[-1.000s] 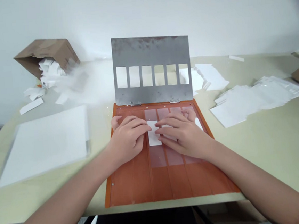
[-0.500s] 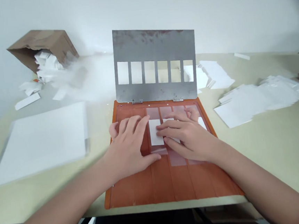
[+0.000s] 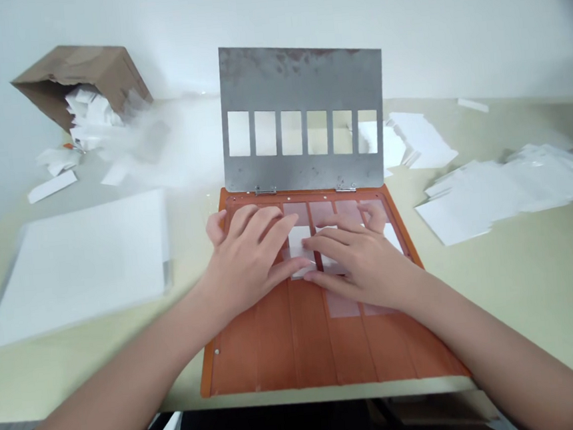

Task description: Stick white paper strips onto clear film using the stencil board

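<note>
Over orange board, left hand and right hand lying open and flat, fingers on small white paper slips, no grip; hinged steel plate upright behind.

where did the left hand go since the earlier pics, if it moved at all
Yes: the left hand shifted slightly up toward the hinge, judged against the orange board.
</note>
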The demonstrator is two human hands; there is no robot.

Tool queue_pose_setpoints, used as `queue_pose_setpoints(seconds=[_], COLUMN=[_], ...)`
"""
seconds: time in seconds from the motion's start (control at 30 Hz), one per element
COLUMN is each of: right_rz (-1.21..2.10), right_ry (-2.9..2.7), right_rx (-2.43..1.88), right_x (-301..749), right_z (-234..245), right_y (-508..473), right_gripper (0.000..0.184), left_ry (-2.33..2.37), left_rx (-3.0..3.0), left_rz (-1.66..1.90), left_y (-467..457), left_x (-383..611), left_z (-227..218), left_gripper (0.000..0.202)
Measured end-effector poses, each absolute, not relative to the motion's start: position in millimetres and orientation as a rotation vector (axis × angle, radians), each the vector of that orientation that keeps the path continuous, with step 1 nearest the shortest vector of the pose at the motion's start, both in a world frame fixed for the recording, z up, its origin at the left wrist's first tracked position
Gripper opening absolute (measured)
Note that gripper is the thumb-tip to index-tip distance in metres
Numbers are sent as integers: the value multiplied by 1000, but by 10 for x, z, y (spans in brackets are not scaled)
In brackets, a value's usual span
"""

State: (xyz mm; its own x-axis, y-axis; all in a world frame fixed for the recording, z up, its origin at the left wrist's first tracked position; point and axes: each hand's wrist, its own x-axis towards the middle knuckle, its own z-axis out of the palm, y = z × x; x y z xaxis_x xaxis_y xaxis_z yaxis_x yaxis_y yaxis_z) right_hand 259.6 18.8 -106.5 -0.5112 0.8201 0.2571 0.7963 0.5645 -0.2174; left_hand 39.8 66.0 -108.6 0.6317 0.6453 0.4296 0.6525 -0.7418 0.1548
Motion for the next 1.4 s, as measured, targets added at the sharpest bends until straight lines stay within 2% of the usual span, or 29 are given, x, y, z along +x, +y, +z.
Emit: queue_pose_setpoints(seconds=[0.1,0.23,0.3,0.43,0.73,0.8,0.93,1.0,1.2,1.4], right_rz=[34,54,70,44,-5,-9,-14,-15,-5,-60], right_ry=[-2455,-2439,-2426,-2413,-2357,-2337,-2328,-2319,-2306,-2278], right_rx=[-1344,-1376,-1397,-1387,-1423,-1428,-1409,-1412,-1455,-1429], right_x=[2575,2563,2559,2554,2530,2527,2532,2536,2535,2521], right_z=[-1082,-1092,-1091,-1084,-1119,-1128,-1151,-1163,-1175,-1156], right_y=[178,166,165,170,195,202,209,211,223,238], right_gripper=[21,23,23,21,14,14,15,15,12,13], left_ry=[-1084,-1083,-1133,-1240,-1407,-1351,-1003,-824,-758,-797], left_rx=[-2811,-2885,-2916,-2938,-2910,-2828,-2683,-2736,-2822,-2832], left_rz=[-747,-746,-671,-575,-493,-529,-615,-616,-503,-464], left_y=[657,628,617,616,581,517,264,115,-113,-129], left_x=[399,380,373,376,418,434,477,500,543,543], left_z=[-1083,-1043,-1026,-1032,-1048,-1037,-1001,-996,-1123,-1206], left_gripper=[47,73,79,70,68,61,33,30,63,76])
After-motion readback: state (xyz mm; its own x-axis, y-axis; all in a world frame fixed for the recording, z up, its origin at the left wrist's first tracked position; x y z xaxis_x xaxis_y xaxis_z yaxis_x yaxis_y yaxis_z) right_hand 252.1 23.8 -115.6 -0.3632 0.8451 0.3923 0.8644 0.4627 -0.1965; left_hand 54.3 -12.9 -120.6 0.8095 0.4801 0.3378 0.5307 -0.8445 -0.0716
